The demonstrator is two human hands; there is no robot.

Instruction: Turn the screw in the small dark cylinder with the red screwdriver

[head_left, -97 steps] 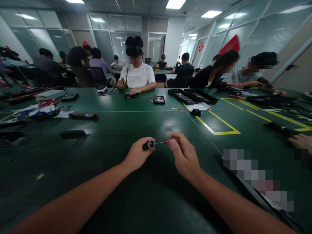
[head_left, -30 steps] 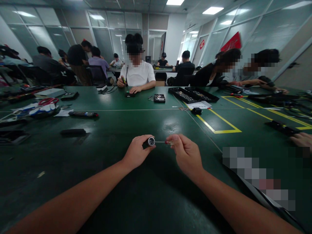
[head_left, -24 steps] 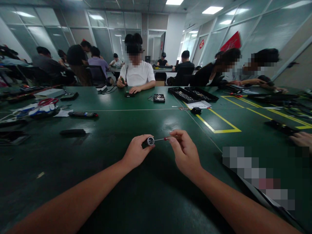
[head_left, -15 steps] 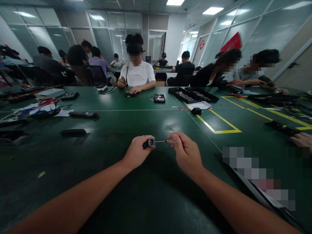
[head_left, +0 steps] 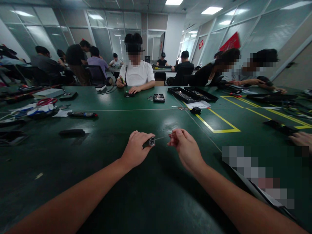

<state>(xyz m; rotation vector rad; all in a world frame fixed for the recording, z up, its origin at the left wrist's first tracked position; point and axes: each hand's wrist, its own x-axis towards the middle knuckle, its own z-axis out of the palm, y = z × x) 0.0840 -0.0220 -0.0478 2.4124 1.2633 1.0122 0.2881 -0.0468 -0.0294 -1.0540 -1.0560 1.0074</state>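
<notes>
My left hand [head_left: 136, 147] is closed around a short black cylinder [head_left: 151, 141] whose round, silver-rimmed end faces me and to the right. In my right hand [head_left: 186, 148] is a small screwdriver [head_left: 161, 138], its handle mostly hidden by the fingers. Its thin metal shaft reaches left to the cylinder's round end; whether the tip goes inside is too small to tell. Both hands are above the green table, a short gap apart.
A black-and-red pen-shaped tool [head_left: 83, 114] and a black bar [head_left: 72, 133] lie to the left. Ahead are a small black block [head_left: 195, 110] and black trays [head_left: 182, 95] of parts. Another person's hand [head_left: 302, 139] is at the right edge; a co-worker [head_left: 136, 73] sits opposite.
My right hand has turned, and the screwdriver's shaft now slopes up to the right instead of lying nearly level. The cylinder has tilted slightly in my left hand.
</notes>
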